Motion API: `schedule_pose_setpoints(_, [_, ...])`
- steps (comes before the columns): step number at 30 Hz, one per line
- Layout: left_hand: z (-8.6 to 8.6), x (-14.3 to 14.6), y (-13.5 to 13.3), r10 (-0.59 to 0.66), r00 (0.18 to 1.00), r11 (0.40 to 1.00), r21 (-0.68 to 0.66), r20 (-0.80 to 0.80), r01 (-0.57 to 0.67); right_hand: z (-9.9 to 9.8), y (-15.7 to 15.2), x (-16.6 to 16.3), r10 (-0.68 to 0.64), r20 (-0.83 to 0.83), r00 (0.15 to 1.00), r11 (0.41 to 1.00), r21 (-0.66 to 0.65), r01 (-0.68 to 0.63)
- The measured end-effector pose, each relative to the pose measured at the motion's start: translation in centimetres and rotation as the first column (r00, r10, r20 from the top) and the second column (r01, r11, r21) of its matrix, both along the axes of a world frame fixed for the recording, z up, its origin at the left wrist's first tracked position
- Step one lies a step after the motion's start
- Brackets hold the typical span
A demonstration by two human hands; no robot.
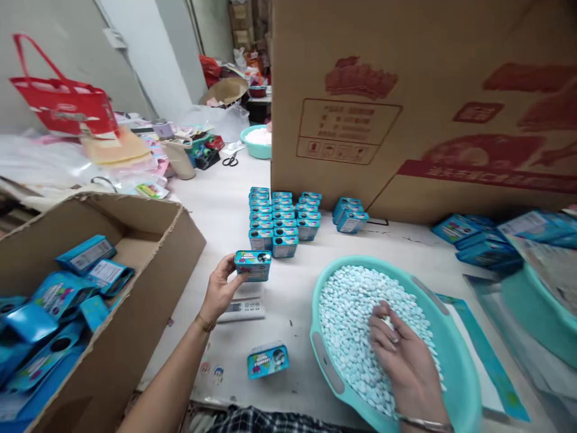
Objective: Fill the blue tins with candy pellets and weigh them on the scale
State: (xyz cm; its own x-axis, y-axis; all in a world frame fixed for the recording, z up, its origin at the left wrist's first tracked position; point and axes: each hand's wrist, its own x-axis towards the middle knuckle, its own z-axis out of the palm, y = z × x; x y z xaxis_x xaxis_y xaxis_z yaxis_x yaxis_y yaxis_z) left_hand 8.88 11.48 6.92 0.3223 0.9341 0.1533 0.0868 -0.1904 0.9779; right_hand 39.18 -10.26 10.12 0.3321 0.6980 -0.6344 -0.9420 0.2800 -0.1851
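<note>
My left hand (pixel 224 284) grips a small blue tin (pixel 253 268) by its left side, fingers behind and thumb in front. The tin is over or on a white digital scale (pixel 246 305); whether it touches is hidden. My right hand (pixel 401 355) is over the pale blue candies (pixel 356 319) in a turquoise basin (pixel 464 385), fingers curled around a few candies. Another blue tin (pixel 267 361) lies nearer to me on the table. Behind the held tin, several blue tins (pixel 283 224) stand in rows.
On the left is an open cardboard box (pixel 148 288) with blue tins inside. A large carton (pixel 424 120) walls off the back right, with more tins (pixel 478 240) before it. A second turquoise basin (pixel 536 313) is at the far right. Scissors (pixel 230 160) lie further back.
</note>
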Motion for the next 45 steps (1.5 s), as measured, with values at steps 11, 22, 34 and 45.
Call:
schedule_pose_setpoints(11, [-3.8, -5.0, 0.6, 0.113, 0.993, 0.992, -0.063, 0.027, -0.111, 0.6, -0.4, 2.6, 0.133, 0.271, 0.953, 0.987, -0.120, -0.104])
schedule_pose_setpoints(22, [-1.1, -7.8, -0.7, 0.323, 0.924, 0.946, -0.031, 0.206, -0.323, 3.8, 5.1, -1.1, 0.382, 0.472, 0.795, 0.896, -0.399, -0.193])
schedule_pose_setpoints(34, [-1.3, -7.0, -0.1, 0.152, 0.986, 0.988, 0.029, 0.073, -0.154, 5.2, 14.3, -6.8, 0.503, 0.590, 0.632, 0.856, -0.243, -0.455])
schedule_pose_setpoints(45, [0.6, -5.7, 1.6, 0.039, 0.935, 0.969, 0.243, -0.351, 0.050, 5.9, 17.5, -11.0, 0.538, 0.555, 0.635, 0.797, -0.091, -0.597])
